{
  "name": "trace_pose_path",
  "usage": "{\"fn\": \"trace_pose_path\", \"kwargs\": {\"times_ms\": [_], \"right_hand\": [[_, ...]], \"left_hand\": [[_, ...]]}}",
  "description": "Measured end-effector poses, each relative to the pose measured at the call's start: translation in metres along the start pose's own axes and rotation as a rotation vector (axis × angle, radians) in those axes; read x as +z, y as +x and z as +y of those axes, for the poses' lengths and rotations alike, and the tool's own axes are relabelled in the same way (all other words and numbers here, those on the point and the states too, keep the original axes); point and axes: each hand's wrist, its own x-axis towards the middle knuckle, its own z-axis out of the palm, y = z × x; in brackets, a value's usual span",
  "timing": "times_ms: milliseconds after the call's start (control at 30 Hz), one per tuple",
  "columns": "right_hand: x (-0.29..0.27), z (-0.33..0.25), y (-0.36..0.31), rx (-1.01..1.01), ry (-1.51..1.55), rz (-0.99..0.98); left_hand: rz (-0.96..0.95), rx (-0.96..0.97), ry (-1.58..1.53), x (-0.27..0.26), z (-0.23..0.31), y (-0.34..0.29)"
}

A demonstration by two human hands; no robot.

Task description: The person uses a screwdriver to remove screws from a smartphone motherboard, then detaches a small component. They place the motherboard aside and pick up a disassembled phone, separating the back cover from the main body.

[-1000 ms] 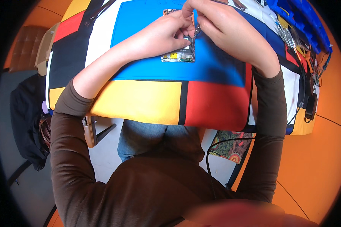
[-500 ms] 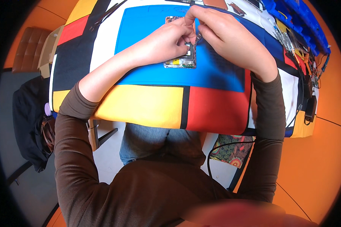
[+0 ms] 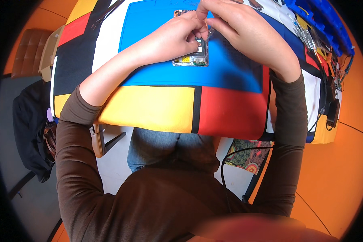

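Note:
An opened phone (image 3: 190,62) lies on a blue work mat (image 3: 157,76), its inner parts bare. Over its middle bends my left hand (image 3: 184,34), fingers curled and thumb resting at the dark part inside; whatever those fingertips grip is hidden. My right hand (image 3: 234,22) comes in from the right, thumb and fingers bent into a pinch against the left fingertips. Between the two hands, at the phone's right edge, shows a bit of a small dark tool (image 3: 211,32). The right hand seems to hold it, and its kind is too small to tell.
Several thin tools (image 3: 304,38) and cables lie at the table's right side, beside a blue organizer (image 3: 324,24). A colour-block cloth (image 3: 149,109) covers the table and hangs over the front edge. A black cable (image 3: 246,149) runs below on the right.
The table, phone and mat sit slightly higher in the picture. Both hands stay at the phone, and the right hand has moved up a little with less of the dark tool showing.

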Motion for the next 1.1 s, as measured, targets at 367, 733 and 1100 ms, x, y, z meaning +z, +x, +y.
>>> {"fn": "trace_pose_path", "kwargs": {"times_ms": [367,733,1100], "right_hand": [[0.0,0.003,0.005,0.091,0.133,-0.021],[0.004,0.018,0.002,-0.083,-0.049,-0.006],[-0.012,0.011,-0.007,-0.029,-0.03,-0.06]], "left_hand": [[-0.007,0.008,-0.024,0.001,-0.006,0.0],[-0.084,-0.067,-0.231,-0.008,0.002,0.005],[0.017,0.129,-0.115,-0.008,0.01,0.009]]}}
